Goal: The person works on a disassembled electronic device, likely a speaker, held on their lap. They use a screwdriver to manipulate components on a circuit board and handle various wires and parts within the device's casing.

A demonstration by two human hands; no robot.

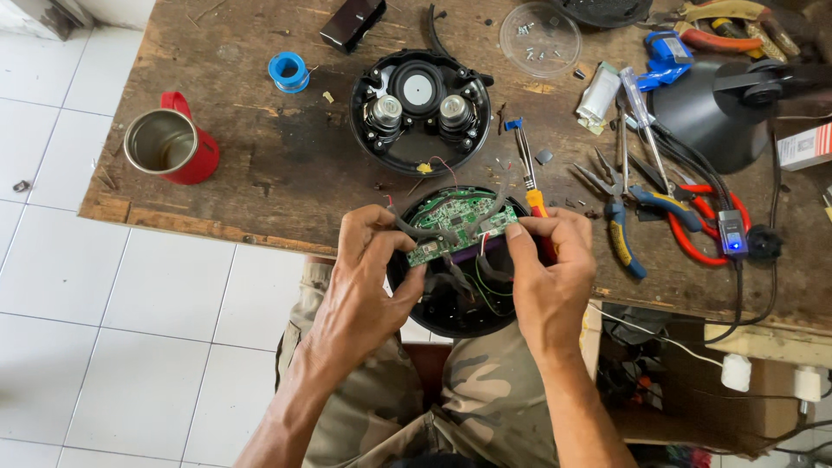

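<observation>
Place: small electronics repair workshop.
Bench: worn, scarred wooden worktop [286,173] over white tiled floor [104,347].
Tools: pliers [620,217] and screwdrivers [529,169] scattered right of the opened black speaker shell [420,108].
Parts: dish of screws [540,39] behind that shell.

Both forearms are bare, with no sleeves, watch or rings in view. The left hand [368,264] and right hand [546,269] wear no gloves. Camouflage trousers [485,390] in olive, tan and brown cover the lap.
</observation>
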